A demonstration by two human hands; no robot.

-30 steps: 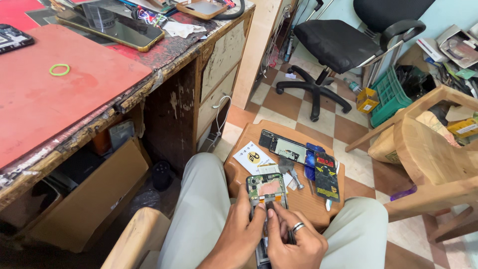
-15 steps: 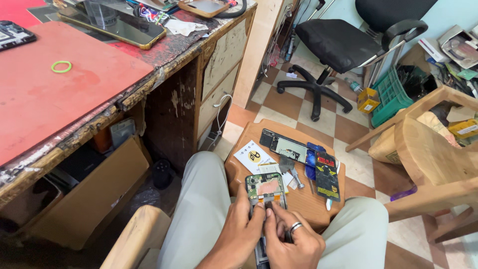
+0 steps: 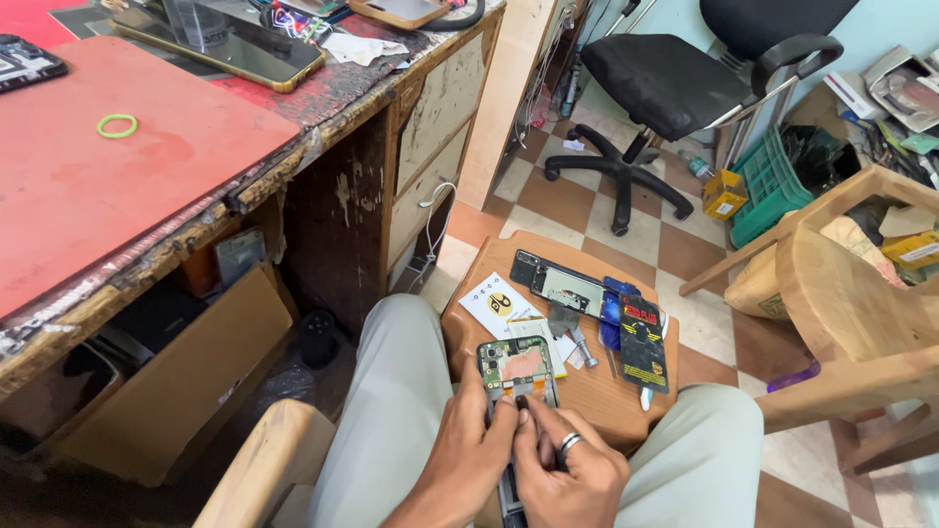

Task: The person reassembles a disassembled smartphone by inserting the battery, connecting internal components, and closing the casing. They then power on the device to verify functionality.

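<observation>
While both hands meet over the lap, the left hand [image 3: 468,452] and right hand [image 3: 567,473] pinch an opened phone [image 3: 516,370], bare green board and copper patch showing, its top end lying on the round wooden stool [image 3: 469,323]. Right ring finger wears a metal ring [image 3: 570,442]. Behind it on the stool: black flat battery [image 3: 643,344], second phone body [image 3: 558,284], white card [image 3: 500,304]. Worn red desk [image 3: 147,186] at left, black office chair [image 3: 675,78] beyond.

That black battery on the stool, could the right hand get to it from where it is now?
Probably yes. The black battery lies uncovered on the wooden stool, just beyond the right hand, with nothing between them. That hand would first have to let go of the opened phone.
</observation>
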